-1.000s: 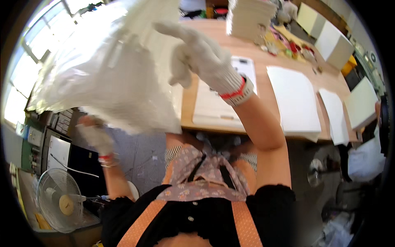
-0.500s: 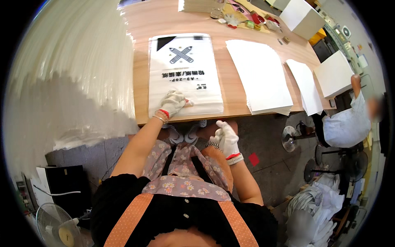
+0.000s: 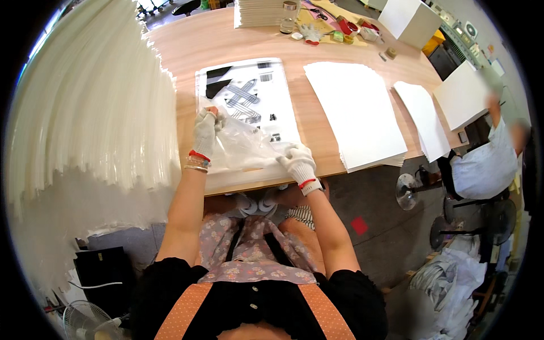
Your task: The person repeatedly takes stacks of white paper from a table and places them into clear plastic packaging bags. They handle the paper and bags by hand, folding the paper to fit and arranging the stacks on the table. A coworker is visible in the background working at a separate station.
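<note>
A clear plastic bag [image 3: 243, 144] lies crumpled over a stack of white printed sheets [image 3: 249, 96] with black markings on the wooden table [image 3: 187, 51]. My left hand [image 3: 205, 129], in a white glove, grips the bag's upper left edge. My right hand [image 3: 296, 161], also gloved, pinches the bag's lower right corner near the table's front edge. The bag is stretched between both hands.
A tall pile of translucent plastic bags [image 3: 90, 113] fills the left. Stacks of white sheets [image 3: 357, 113] lie to the right. Small tools and a jar [image 3: 289, 17] sit at the far end. Another person [image 3: 481, 164] stands at right. Fans [image 3: 405, 190] stand on the floor.
Both hands came up onto the printed stack and took hold of a clear bag. A second ago they were lifting a plastic bag at the left.
</note>
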